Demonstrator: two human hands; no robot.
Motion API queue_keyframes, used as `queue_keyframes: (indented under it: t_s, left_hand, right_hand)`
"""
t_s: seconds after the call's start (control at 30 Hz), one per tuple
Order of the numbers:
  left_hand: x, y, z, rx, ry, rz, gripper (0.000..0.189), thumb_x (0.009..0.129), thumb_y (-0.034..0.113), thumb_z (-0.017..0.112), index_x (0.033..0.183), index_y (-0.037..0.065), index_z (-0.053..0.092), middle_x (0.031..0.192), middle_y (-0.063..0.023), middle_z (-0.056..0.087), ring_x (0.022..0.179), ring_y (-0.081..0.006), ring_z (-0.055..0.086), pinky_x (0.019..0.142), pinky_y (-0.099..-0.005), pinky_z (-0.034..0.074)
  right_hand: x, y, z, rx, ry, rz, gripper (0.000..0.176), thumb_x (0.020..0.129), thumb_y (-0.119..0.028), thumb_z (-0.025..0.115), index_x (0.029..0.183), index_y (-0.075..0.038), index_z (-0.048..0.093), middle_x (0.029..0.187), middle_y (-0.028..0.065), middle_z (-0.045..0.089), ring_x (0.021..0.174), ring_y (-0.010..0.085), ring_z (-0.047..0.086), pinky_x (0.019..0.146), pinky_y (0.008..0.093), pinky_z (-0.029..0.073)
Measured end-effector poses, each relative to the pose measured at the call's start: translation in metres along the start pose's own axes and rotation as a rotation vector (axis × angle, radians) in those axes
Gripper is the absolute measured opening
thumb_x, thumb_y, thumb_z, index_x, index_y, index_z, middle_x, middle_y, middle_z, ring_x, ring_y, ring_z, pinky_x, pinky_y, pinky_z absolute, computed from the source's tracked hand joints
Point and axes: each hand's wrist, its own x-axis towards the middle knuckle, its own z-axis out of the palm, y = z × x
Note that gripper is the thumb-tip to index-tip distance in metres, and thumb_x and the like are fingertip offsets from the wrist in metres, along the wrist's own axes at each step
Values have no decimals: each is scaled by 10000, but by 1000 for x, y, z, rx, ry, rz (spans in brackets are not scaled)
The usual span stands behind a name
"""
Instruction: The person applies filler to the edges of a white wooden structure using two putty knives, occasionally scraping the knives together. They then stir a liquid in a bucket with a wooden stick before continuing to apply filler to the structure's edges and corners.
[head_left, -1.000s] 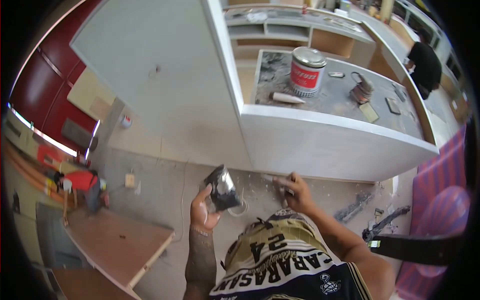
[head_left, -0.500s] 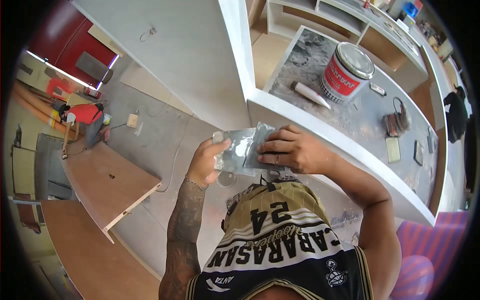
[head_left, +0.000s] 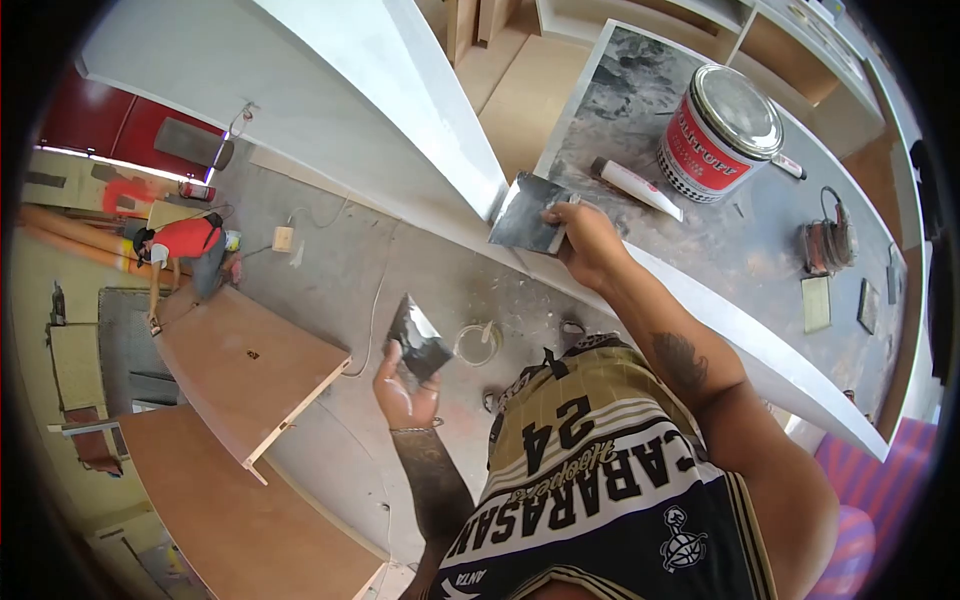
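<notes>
My right hand (head_left: 588,238) grips a flat grey metal putty spreader (head_left: 522,212), thumb side upward. That blade lies against the corner where the white panel edge (head_left: 440,135) meets the counter's white rim (head_left: 715,315). Lower and to the left, my left hand (head_left: 408,392) is closed around a second metal putty spreader (head_left: 420,338), whose surface carries a shiny light smear. White residue marks the fingers of this hand. On the counter near my right hand lie a white tube with a dark cap (head_left: 640,188) and a red-and-white filler can (head_left: 718,135).
A corded power sander (head_left: 828,240) and sanding blocks (head_left: 816,304) rest on the dusty counter (head_left: 740,262). On the floor stands a round tub (head_left: 478,343). To the left, a person in a red top (head_left: 188,242) bends over a brown curved board (head_left: 250,355).
My hands have come apart. The right one has carried its spreader up to the panel corner, while the left one has dropped lower with the other spreader. The view has shifted slightly.
</notes>
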Motion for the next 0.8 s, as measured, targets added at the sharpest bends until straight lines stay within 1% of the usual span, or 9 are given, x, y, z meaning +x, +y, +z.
queue_keyframes:
  t_s: [0.03, 0.07, 0.17, 0.27, 0.37, 0.57, 0.67, 0.77, 0.8]
  left_hand:
    - [-2, -4, 4, -43, -5, -61, 271, 968, 168, 536, 1200, 34, 573, 1053, -77, 687, 885, -201, 693, 664, -344, 624]
    - [-3, -7, 4, -67, 1, -69, 265, 969, 163, 531, 1196, 34, 578, 1054, -79, 689, 894, -203, 694, 668, -345, 624]
    - [-3, -11, 5, -136, 12, -75, 244, 972, 151, 518, 1171, 38, 602, 1072, -81, 693, 923, -207, 695, 680, -346, 623]
    - [-1, -9, 1, -171, -20, -77, 243, 972, 153, 519, 1170, 41, 603, 1067, -75, 694, 921, -203, 695, 669, -343, 619]
    - [1, -5, 0, -144, 19, -73, 225, 973, 156, 516, 1146, 46, 609, 1059, -71, 696, 912, -201, 695, 657, -339, 613]
    - [8, -3, -6, -77, 30, -110, 194, 960, 173, 533, 1107, 74, 611, 1034, -59, 697, 875, -197, 696, 608, -330, 600]
    - [12, -2, -12, -57, -16, -166, 205, 952, 184, 545, 1120, 83, 606, 1021, -50, 695, 866, -198, 694, 581, -326, 589]
    - [18, -5, -17, -29, -20, -187, 207, 949, 194, 549, 1121, 93, 605, 1008, -45, 695, 855, -206, 696, 565, -326, 584]
    - [20, -6, -22, -11, -28, -207, 220, 943, 210, 558, 1128, 101, 603, 1011, -43, 691, 867, -209, 692, 578, -340, 576]
  right_hand:
    - [9, 2, -2, -52, -24, -12, 119, 866, -48, 537, 967, 8, 566, 907, 88, 568, 783, 198, 574, 699, 329, 487]
    - [14, 4, -3, -108, -46, -20, 124, 866, -44, 534, 973, 10, 565, 908, 90, 567, 788, 201, 579, 704, 335, 494]
    - [8, -3, 14, -105, 11, -1, 141, 868, -39, 525, 991, 16, 562, 911, 90, 565, 801, 207, 590, 716, 345, 506]
    - [9, -4, 21, -168, 3, -14, 131, 884, -62, 531, 994, 3, 560, 935, 95, 575, 813, 217, 587, 777, 376, 510]
    - [0, -8, 33, -207, 20, -41, 153, 882, -58, 497, 997, 23, 558, 932, 102, 569, 833, 234, 594, 739, 379, 515]
    - [6, -3, 46, -137, 9, -17, 199, 878, -92, 495, 1050, -3, 542, 1029, 121, 562, 918, 260, 590, 818, 452, 516]
    - [-4, -9, 51, -127, -64, -33, 224, 867, -94, 498, 1077, -25, 535, 1061, 120, 561, 943, 266, 592, 839, 468, 513]
    - [-21, -18, 66, -112, -63, -72, 243, 861, -98, 500, 1095, -37, 530, 1075, 118, 562, 957, 260, 597, 850, 462, 511]
    - [-28, -21, 71, -106, -72, -83, 249, 861, -99, 500, 1102, -41, 528, 1078, 116, 563, 960, 255, 597, 854, 457, 511]
